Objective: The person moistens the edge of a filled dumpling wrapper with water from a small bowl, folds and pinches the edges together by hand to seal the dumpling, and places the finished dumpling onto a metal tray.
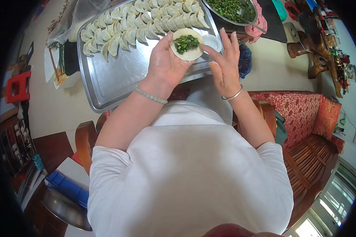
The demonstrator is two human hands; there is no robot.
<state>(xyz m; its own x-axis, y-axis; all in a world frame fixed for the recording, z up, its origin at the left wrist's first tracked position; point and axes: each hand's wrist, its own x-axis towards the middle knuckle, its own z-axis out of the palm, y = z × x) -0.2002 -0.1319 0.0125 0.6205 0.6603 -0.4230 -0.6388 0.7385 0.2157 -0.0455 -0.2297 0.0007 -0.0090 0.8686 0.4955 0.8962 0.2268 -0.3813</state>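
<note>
wrapper (189, 56), round, over the tray's (118, 81) near side, held in your loosely cupped left hand (165, 60), thumb at its rim; your right hand (226, 59) is spread, holding nothing, index finger at the opposite rim. tilting your palm could spill the loose filling (186, 44); pressing that finger too hard could crease the edge. filled face points up; no long axis shows.

Apparently no readable text or labels
</note>
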